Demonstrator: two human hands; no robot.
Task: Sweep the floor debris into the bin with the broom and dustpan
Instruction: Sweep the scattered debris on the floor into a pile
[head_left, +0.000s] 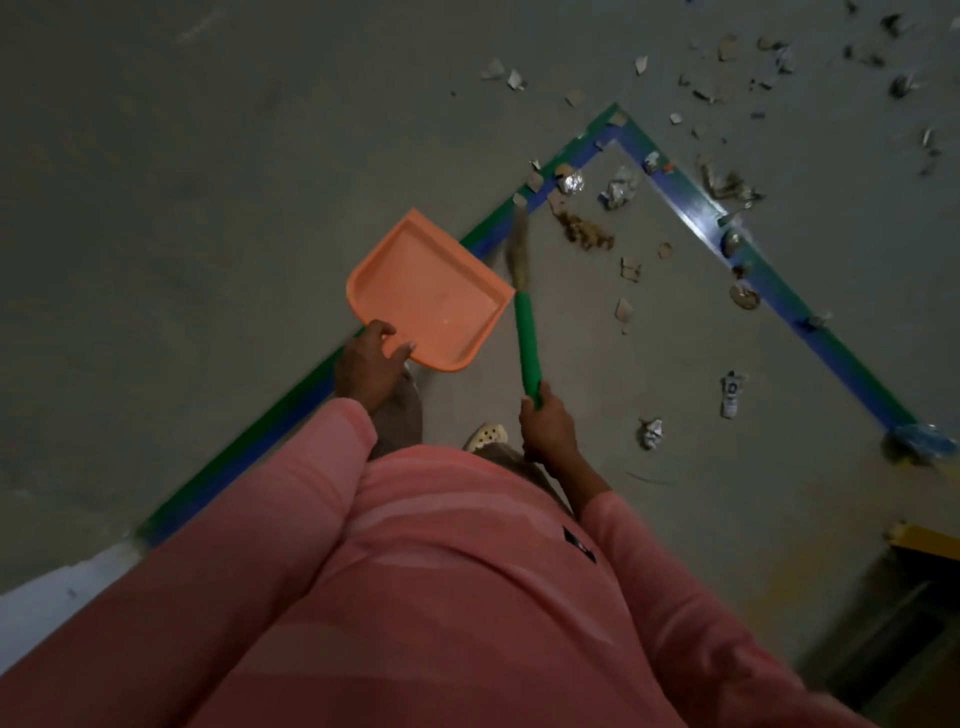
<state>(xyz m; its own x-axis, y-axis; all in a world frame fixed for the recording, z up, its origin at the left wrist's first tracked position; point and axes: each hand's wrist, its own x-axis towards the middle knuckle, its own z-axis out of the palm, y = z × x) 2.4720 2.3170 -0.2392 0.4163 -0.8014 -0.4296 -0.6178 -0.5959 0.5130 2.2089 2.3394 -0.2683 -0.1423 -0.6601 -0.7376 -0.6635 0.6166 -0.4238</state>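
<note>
Closest to you, your pink sweater (441, 571) fills the lower frame, and a pale shoe (485, 435) shows just past its hem. Your right hand (545, 428) is closed in a full fist round the near end of the broom (529, 343). The broom's long axis runs from that fist away from you, leaning slightly left. The green handle comes first, then the tan bristles (518, 249), which point toward the far corner of the taped area and are blurred. Their tips reach the left line of tape, but you cannot tell whether they touch the floor.

Your left hand (371, 364) holds the orange dustpan (426, 291) at its near corner, fingers curled over the rim. The dustpan sits just left of the broom handle, its hollow facing up at you and one corner pointing away along the tape. It is not clear whether it rests on the floor.

Green and blue tape (691, 208) marks a wedge on the grey floor (208, 156), with its point far from you. Inside the wedge lies debris (584, 234): a brown clump just right of the bristles, crumpled foil balls (618, 189) near the point, and scraps and a wrapper (731, 395) toward the right side. Beyond the tape, at the far right, more bits lie scattered.
</note>
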